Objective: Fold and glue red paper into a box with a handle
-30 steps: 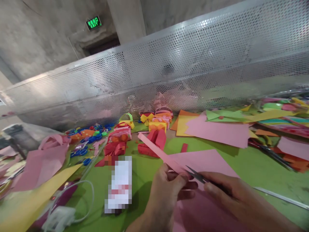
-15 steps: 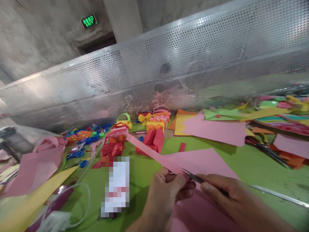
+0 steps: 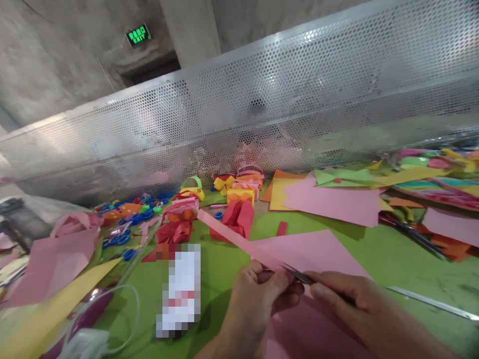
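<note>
My left hand is closed on a long, narrow pink paper strip, pinched near its lower end between thumb and fingers. The strip's free end points up and away to the left. My right hand is closed around dark, slim tweezers, their pointed tips at the strip's end beside my left thumb. Whether the tips grip the paper, I cannot tell. Under both hands lies a larger pink paper sheet on the green table.
Small red paper bags stand behind the strip. Right of them are stacked pink sheets, dark-bladed scissors and a steel ruler. A purple glue gun, white cable, and blue-rimmed pieces are at left. A perforated metal panel runs behind.
The tweezers' prongs look closer together than before, with their tips shifted slightly at the strip's end. Both hands hold nearly the same place.
</note>
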Available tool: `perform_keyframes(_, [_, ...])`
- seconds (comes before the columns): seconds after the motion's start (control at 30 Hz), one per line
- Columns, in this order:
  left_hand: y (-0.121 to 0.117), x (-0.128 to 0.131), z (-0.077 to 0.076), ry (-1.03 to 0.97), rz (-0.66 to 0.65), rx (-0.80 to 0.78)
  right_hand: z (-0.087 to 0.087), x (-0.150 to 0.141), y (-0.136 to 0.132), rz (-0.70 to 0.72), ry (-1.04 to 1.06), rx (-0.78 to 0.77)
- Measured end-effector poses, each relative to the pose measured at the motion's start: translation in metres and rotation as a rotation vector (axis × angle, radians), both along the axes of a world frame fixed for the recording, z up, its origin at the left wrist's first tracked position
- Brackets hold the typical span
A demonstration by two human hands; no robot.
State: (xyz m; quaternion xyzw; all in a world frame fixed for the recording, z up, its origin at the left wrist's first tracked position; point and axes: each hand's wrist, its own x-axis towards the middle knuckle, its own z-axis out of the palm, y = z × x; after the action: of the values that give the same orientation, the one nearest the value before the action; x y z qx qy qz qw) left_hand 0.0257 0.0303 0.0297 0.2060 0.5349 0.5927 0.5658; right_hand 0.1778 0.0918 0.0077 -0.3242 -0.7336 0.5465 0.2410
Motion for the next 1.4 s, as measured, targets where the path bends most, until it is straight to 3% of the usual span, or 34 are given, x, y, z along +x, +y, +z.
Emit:
perform_keyframes(0.53, [-0.0005, -0.0009, -0.0020, -0.063, -0.009, 0.017, 0.0028, 0.0021, 0.0015, 0.045, 0.023, -0.056])
perform_keyframes(0.83, [-0.0001, -0.0020, -0.0066, -0.062, -0.035, 0.018, 0.0067, 0.0013, -0.0007, 0.038, -0.003, -0.019])
perform_keyframes(1.17, [-0.0022, 0.0029, 0.0023, 0.010, -0.107, -0.027, 0.0045, 0.0020, -0.0011, 0.055, -0.029, -0.018])
perform_keyframes(1.4, [-0.0015, 0.0015, -0.0031, -0.015, -0.111, -0.013, 0.0037, 0.0026, 0.0007, 0.062, -0.053, 0.011])
